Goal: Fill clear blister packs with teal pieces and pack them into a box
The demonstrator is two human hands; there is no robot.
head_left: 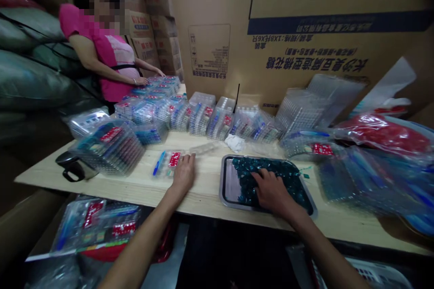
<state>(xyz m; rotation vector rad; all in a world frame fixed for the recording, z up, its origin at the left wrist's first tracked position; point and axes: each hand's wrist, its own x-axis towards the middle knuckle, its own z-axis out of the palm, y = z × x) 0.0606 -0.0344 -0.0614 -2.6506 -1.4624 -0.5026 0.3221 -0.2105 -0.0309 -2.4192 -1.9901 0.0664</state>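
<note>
Head view, left hand: the left hand (184, 170) reaches down to the table, fingers curled and close together at the right edge of the clear plastic pack; whether they pinch it cannot be told.
Clear plastic pack: the clear plastic pack (165, 168) lies flat under and left of the left fingertips, with a blue pen (158, 163) and a red patterned card (174, 159) in it.
Right hand: the right hand (272, 191) is over the metal tray, fingers bent down into the teal wrapped pieces, the index reaching out leftward; a pinch cannot be made out.
Metal tray: the metal tray (228, 186) lies below the right fingers, its bare end to their left.
Teal wrapped pieces: the teal wrapped pieces (244, 174) lie under and around the right fingertips.
Crumpled white tissue: the crumpled white tissue (234, 142) lies beyond and between both hands' fingers.
Packed stacks: a tall stack of packs (110, 151) stands left of the left fingers; a row of stacked packs (200, 119) stands beyond them.
Co-worker: a person in a pink shirt (110, 86), far beyond the left fingers, has both hands at more stacks.
</note>
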